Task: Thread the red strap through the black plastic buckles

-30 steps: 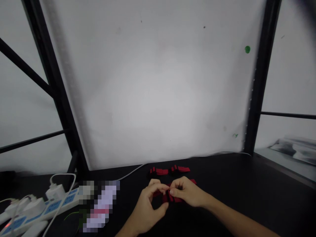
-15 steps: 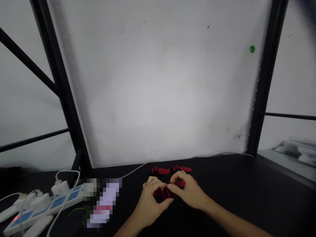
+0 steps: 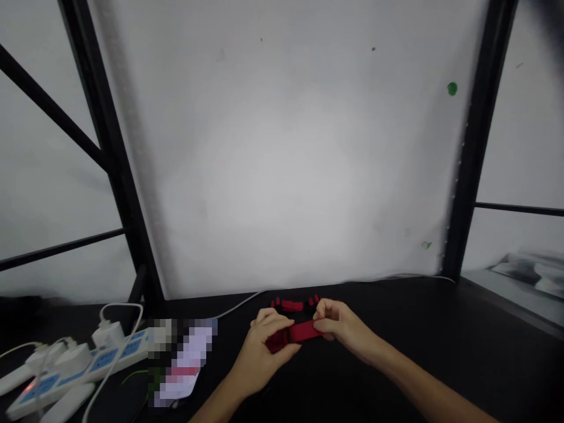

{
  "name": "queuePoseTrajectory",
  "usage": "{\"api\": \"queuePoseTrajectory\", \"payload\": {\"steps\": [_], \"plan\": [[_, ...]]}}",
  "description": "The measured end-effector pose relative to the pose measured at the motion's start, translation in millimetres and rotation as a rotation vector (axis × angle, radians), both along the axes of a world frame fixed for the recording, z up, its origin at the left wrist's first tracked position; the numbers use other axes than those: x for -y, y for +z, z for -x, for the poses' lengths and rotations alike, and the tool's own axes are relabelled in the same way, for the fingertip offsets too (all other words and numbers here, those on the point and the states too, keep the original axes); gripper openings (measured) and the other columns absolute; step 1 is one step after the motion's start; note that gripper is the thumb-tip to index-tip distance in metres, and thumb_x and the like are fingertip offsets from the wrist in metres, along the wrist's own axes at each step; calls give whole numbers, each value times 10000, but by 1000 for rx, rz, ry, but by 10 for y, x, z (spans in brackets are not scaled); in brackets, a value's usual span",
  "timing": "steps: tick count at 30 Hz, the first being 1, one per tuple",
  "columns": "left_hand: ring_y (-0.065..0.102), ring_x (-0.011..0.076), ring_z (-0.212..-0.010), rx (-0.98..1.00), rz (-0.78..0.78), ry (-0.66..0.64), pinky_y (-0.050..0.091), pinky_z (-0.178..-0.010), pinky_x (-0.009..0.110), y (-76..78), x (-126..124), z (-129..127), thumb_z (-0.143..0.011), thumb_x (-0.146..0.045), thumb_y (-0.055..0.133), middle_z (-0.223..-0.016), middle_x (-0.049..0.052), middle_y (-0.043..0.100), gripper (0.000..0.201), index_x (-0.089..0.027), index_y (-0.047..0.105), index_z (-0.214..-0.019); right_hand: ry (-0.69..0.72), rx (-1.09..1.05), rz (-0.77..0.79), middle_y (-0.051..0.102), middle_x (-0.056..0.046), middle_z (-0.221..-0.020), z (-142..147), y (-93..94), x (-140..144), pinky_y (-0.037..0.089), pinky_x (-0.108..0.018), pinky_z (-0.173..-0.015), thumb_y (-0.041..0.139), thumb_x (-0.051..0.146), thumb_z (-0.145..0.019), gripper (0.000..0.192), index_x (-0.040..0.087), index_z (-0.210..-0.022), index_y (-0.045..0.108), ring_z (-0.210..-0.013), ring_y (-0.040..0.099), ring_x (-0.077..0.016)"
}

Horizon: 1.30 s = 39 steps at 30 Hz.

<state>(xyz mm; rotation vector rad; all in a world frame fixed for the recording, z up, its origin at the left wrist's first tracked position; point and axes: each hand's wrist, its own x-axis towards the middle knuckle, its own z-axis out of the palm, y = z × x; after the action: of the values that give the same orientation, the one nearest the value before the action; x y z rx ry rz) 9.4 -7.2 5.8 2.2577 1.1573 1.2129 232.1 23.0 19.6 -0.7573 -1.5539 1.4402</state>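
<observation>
A red strap (image 3: 305, 331) with a dark part at its left end is held low over the black table. My left hand (image 3: 267, 348) is closed around that left end, thumb below and fingers above. Between thumb and fingers, my right hand (image 3: 333, 321) pinches the strap's right end. The strap lies flat and stretched between the two hands. Just behind them sit two more red straps with black buckles, the left strap (image 3: 291, 305) and the right strap (image 3: 314, 299), the latter partly covered by my right hand.
At the left lies a white power strip (image 3: 101, 363) with several white plugs and cables. A phone-like object (image 3: 187, 364), blurred out, rests beside it. A thin cable (image 3: 240, 304) runs along the wall's foot. Black frame posts (image 3: 473, 153) flank the white wall (image 3: 291, 164).
My right hand has moved right, away from my left hand, and a flat length of red strap now shows between them. My left hand has shifted slightly left.
</observation>
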Motion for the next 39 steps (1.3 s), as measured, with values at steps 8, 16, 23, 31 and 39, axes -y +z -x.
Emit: {"api": "queuePoseTrajectory", "payload": {"steps": [8,16,23,31,39], "plan": [[566,202,-908,273,278,-311,458,-827,337,-9,43,-3,-831,-301,690,-983,48,570,328,-237,697,-1152,386,251,8,662,6,-702,-169,75,61,397,-232,-607,849,282,-642,257,137,-794,701,-598,550,-96],[549,197,-856,331,414,-523,434,-796,309,142,113,-40,-848,-405,687,-904,46,581,279,-152,762,-940,154,33,-182,538,34,-736,55,-71,103,399,-251,-664,805,387,-724,257,166,-749,677,-661,476,-102],[620,240,-905,454,446,-502,452,-865,348,71,134,-120,-873,-396,667,-942,72,709,306,-171,766,-1055,-57,91,-338,522,11,-753,133,-58,212,389,-254,-616,763,429,-767,252,180,-740,731,-660,481,-118],[657,267,-918,567,458,-470,463,-892,373,-35,139,-193,-855,-392,693,-953,106,758,324,-147,772,-1050,-143,124,-449,564,-13,-688,97,-31,254,371,-267,-533,753,474,-756,283,213,-646,769,-576,486,-124],[675,243,-856,637,509,-424,493,-827,350,-37,113,-158,-811,-418,731,-942,101,758,342,-147,779,-1012,-142,88,-416,589,-22,-705,149,-124,263,375,-272,-561,780,421,-746,193,230,-762,803,-613,498,-138]]}}
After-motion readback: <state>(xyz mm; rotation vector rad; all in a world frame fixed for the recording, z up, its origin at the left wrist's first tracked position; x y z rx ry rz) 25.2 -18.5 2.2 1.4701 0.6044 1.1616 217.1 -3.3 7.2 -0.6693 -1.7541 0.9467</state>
